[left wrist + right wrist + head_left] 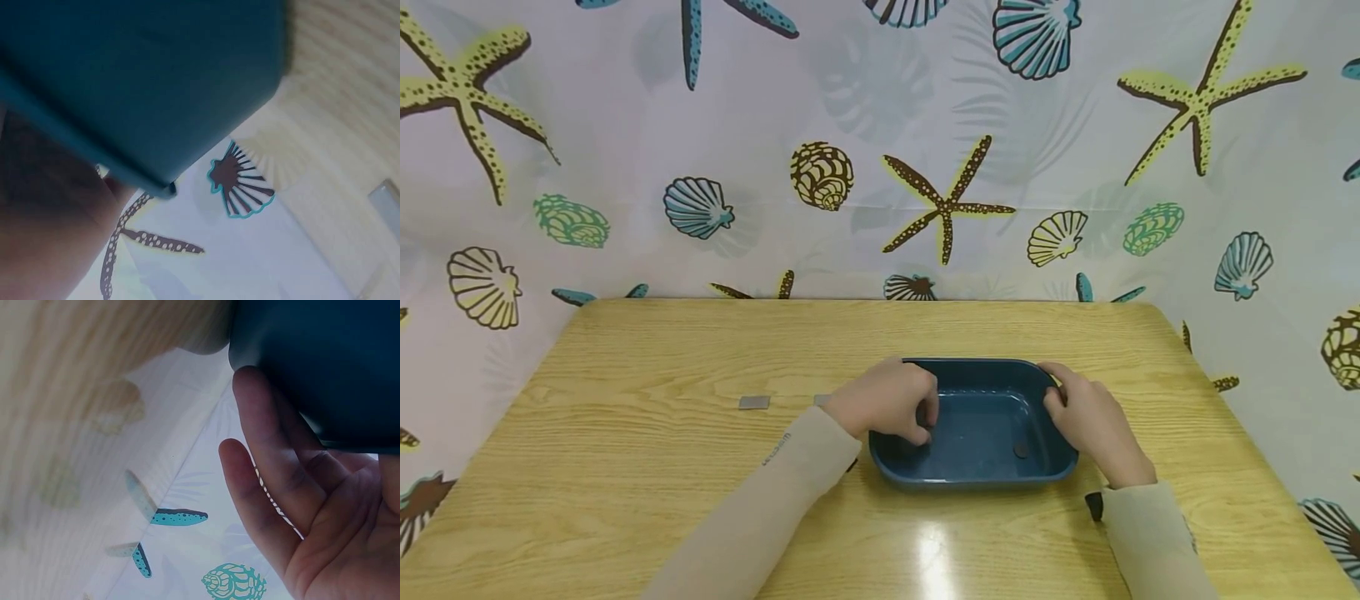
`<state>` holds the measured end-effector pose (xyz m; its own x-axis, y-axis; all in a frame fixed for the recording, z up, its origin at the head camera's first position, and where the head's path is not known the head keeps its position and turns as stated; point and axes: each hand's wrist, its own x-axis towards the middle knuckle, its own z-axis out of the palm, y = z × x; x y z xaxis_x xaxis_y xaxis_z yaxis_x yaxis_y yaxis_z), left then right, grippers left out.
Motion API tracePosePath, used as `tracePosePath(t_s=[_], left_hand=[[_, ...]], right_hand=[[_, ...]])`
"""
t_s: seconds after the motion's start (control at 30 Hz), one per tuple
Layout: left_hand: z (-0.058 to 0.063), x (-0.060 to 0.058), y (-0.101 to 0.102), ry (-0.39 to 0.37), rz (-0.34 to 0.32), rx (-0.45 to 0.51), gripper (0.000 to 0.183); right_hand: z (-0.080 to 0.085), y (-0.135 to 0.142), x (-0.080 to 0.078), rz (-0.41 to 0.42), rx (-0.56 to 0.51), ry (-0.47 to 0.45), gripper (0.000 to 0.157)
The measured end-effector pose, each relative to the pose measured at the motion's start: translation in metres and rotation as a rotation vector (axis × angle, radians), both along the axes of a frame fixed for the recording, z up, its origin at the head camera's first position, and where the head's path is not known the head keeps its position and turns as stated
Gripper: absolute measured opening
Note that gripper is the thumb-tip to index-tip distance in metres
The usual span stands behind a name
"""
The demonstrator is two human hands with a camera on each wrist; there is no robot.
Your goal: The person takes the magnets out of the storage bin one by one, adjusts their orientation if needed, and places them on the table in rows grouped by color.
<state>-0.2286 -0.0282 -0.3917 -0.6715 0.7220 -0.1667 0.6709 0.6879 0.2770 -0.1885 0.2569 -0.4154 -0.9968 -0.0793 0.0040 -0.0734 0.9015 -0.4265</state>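
A dark blue plastic basin [973, 482] stands on the wooden table. My left hand [887, 400] reaches over its left rim, fingers bent down inside near the thumb; I cannot tell whether something small is between them. In the left wrist view, part of that hand [44, 237] shows beside the basin wall [187, 94]. My right hand [1090, 421] grips the right rim, thumb on the inner side. Its fingers lie along the outer wall in the right wrist view, where the palm [337, 531] faces the camera. A small dark disc [1021, 450] lies on the basin floor, towards the right.
Left of the basin, a flat grey rectangle [754, 402] lies on the table [625, 467]. A second grey piece [822, 400] is partly covered by the left wrist. Behind the table's far edge hangs a white cloth [760, 125] printed with shells and starfish.
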Motion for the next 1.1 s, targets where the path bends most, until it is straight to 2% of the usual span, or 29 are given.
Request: tracePosePath(t_s=[0.27, 0.47, 0.9, 1.1], left_hand=[[0.012, 0.000, -0.007, 0.041, 0.013, 0.042, 0.012], [0.021, 0.004, -0.016, 0.045, 0.028, 0.112, 0.012], [0.014, 0.011, -0.040, 0.069, 0.079, 0.213, 0.008], [0.021, 0.018, -0.055, 0.096, 0.133, 0.234, 0.009]], right_hand=[[0.000, -0.001, 0.000, -0.002, 0.004, 0.000, 0.045], [0.000, -0.001, 0.000, 0.001, 0.003, 0.000, 0.046], [0.002, -0.002, 0.003, 0.021, 0.012, 0.040, 0.045], [0.002, -0.003, 0.003, 0.021, 0.012, 0.042, 0.045]])
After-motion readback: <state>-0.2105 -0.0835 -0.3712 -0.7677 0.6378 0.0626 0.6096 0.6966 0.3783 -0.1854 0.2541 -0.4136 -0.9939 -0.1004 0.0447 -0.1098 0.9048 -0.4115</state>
